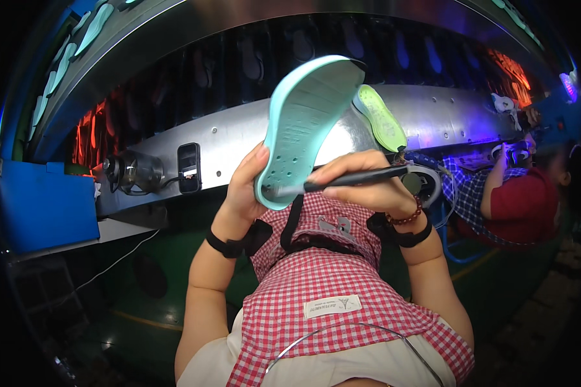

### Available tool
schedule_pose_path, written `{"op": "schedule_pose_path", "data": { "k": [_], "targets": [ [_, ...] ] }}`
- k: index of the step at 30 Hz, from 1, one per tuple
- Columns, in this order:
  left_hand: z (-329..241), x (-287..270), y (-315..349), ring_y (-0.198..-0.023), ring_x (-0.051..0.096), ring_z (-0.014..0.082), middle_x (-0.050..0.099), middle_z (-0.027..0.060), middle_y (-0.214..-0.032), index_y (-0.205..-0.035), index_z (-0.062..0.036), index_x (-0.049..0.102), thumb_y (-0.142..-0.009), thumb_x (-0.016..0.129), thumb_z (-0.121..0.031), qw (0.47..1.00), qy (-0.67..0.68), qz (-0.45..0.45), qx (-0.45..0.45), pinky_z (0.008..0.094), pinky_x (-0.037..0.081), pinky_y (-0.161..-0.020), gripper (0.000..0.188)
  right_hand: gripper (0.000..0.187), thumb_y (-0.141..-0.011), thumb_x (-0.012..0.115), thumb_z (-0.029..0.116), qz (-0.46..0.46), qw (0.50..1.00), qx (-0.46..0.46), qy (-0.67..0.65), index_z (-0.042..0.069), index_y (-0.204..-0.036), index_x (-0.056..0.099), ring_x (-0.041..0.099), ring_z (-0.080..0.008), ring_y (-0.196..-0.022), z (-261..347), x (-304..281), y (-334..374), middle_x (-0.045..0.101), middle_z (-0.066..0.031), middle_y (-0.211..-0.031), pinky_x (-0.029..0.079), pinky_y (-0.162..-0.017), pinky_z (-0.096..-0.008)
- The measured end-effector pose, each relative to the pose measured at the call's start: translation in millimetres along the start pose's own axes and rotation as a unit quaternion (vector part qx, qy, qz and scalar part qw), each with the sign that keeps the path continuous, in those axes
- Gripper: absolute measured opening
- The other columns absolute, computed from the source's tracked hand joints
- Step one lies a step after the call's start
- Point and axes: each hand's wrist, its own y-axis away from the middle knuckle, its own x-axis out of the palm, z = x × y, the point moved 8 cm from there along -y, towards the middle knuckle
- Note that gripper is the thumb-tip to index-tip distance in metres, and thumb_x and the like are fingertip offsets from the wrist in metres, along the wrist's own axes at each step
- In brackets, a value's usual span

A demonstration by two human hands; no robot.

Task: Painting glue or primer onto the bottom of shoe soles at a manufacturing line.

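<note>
Head view: your left hand [244, 182] grips the curved turquoise rubbery sole [311, 113] at seven o'clock, your right hand [379, 193] a slim black-handled brush [358, 178] whose overpressing could tilt it.

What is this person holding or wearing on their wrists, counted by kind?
Teal sole, in the left hand: 1
Black-handled brush, in the right hand: 1
Black wristbands: 2
Beaded bracelet: 1
Total: 5
</note>
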Motion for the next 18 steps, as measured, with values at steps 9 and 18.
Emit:
{"op": "schedule_pose_path", "data": {
  "k": [9,18],
  "targets": [
    [7.4,3.9,7.3,-0.088,0.06,0.0177,0.057,0.0151,-0.103,-0.121,0.0062,0.042,-0.084,0.051,-0.027,0.978,-0.05,-0.002,-0.202,0.028,0.051,-0.071,0.05,0.018,-0.073,0.066,0.0,0.135,0.983,-0.112,0.05,-0.002,-0.09,0.065,0.063,-0.0257,-0.09,30.6,-1.3,-3.6,0.065,-0.0172,-0.093,0.05,-0.08,-0.0333],
    [-9.3,-1.7,20.8,-0.086,0.059,0.019,0.06,0.0147,-0.1,-0.113,0.0067,0.05,-0.084,0.049,-0.032,0.973,-0.132,-0.009,-0.192,0.0277,0.048,-0.075,0.048,0.02,-0.072,0.065,0.0,0.152,0.98,-0.108,0.064,-0.002,-0.092,0.065,0.063,-0.0275,-0.091,33.7,-7.1,-1.0,0.064,-0.018,-0.095,0.049,-0.08,-0.033]
  ]
}}
